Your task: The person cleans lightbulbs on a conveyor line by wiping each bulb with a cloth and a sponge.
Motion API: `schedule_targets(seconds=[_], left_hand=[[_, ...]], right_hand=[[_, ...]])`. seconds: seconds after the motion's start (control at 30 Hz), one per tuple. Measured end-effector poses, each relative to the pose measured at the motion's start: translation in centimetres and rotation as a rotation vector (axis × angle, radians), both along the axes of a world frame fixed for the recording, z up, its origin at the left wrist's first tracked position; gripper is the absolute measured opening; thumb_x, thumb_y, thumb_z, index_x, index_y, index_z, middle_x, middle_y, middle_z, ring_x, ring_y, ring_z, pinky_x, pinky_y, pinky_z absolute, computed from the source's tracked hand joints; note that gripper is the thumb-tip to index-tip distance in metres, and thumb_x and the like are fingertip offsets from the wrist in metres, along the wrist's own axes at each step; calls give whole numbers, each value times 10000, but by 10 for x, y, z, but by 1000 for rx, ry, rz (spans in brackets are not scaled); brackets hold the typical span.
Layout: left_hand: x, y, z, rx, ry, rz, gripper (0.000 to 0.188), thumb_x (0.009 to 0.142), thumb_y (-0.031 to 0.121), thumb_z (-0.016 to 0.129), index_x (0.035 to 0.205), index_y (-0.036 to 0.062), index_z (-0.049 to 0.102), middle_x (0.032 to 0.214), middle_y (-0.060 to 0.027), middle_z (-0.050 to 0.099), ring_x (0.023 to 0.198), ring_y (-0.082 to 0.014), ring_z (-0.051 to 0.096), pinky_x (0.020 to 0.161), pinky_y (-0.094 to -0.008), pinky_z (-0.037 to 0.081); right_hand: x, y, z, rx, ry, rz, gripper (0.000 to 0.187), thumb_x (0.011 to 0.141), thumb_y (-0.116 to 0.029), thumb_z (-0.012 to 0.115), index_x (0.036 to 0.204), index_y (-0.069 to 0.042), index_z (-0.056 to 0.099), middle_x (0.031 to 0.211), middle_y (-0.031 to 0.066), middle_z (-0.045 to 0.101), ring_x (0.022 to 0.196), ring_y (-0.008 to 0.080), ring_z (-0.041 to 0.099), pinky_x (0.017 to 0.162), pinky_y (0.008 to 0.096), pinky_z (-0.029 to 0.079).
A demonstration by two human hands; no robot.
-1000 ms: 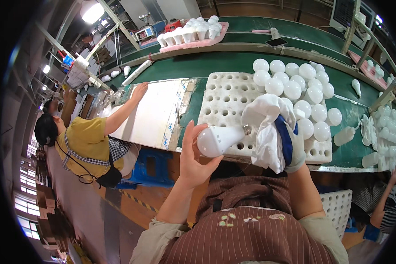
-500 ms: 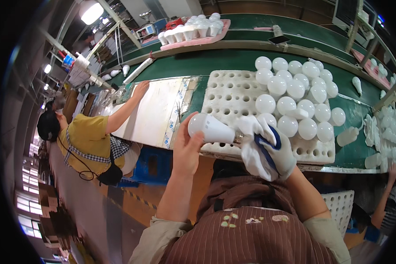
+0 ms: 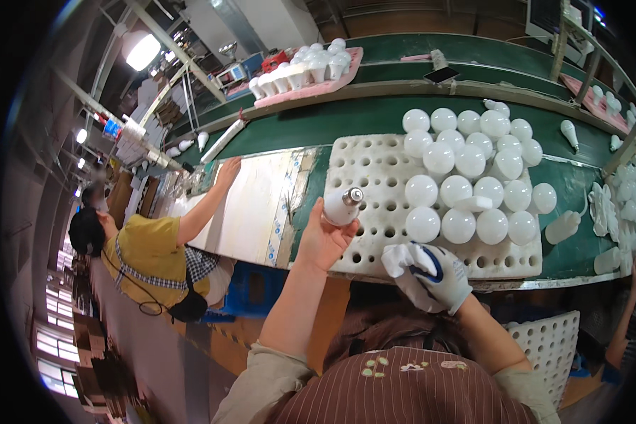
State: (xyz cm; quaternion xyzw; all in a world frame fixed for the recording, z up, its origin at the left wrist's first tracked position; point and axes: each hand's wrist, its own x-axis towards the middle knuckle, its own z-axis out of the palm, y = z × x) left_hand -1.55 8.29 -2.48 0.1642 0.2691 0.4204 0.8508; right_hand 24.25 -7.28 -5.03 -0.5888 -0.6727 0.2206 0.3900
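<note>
My left hand [image 3: 323, 245] is closed around a white light bulb [image 3: 338, 209], its metal screw base tilted up and away from the palm. Beneath and beyond it lies a white foam tray [image 3: 346, 166] full of round holes. Several white bulbs [image 3: 439, 157] stand globe-up on the tray's right part, while its left holes are bare. My right hand [image 3: 443, 280], in a white glove, is gripping a bunched white cloth [image 3: 401, 260] with dark blue edging near the tray's front edge. Bulb and cloth are apart.
A pink tray [image 3: 305, 90] of bulbs sits at the back, with a phone [image 3: 442, 75] on the ledge. At right are a white bottle [image 3: 564, 226] and a loose bulb [image 3: 569, 134]. A co-worker in yellow [image 3: 148, 244] rests a hand on the white board [image 3: 251, 191].
The bulb has left the cloth and turned, its screw base now pointing up. My left hand has shifted right over the tray; my right hand with the cloth has dropped slightly toward me.
</note>
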Motion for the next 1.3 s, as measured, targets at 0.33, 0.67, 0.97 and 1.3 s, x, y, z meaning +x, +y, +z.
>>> schedule_targets(seconds=[0.33, 0.67, 0.97, 1.3], left_hand=[[108, 154, 6, -57, 238, 335, 738, 954, 359, 694, 1481, -16, 340, 1389, -145, 508, 1194, -286, 576, 949, -404, 546], [183, 131, 9, 1115, 1155, -299, 834, 789, 107, 803, 1506, 77, 380, 1329, -120, 592, 1196, -217, 592, 987, -354, 493], [118, 67, 62, 1238, 1305, 107, 1039, 720, 101, 862, 1562, 116, 255, 1330, -169, 552, 1161, -269, 607, 978, -419, 522], [23, -104, 72, 1452, 1168, -8, 1002, 762, 81, 832, 1563, 34, 231, 1441, -125, 482, 1324, -256, 497, 1096, -361, 411]], right_hand=[[-1, -1, -6, 11, -26, 34, 535, 823, -311, 737, 1323, -154, 623, 1098, 135, 691, 980, 351, 659, 860, 474, 520], [3, 0, -13, 50, -2, 45, 498, 857, -324, 704, 1315, -147, 616, 1141, 138, 689, 975, 352, 666, 843, 466, 534], [2, -25, 19, 82, 193, 157, 627, 783, -207, 786, 1357, -60, 582, 1234, 163, 659, 1112, 365, 621, 948, 445, 497], [-56, 34, 108, 262, 209, 96, 685, 843, -308, 720, 1427, -45, 474, 1295, 231, 562, 1191, 431, 555, 1025, 472, 441]])
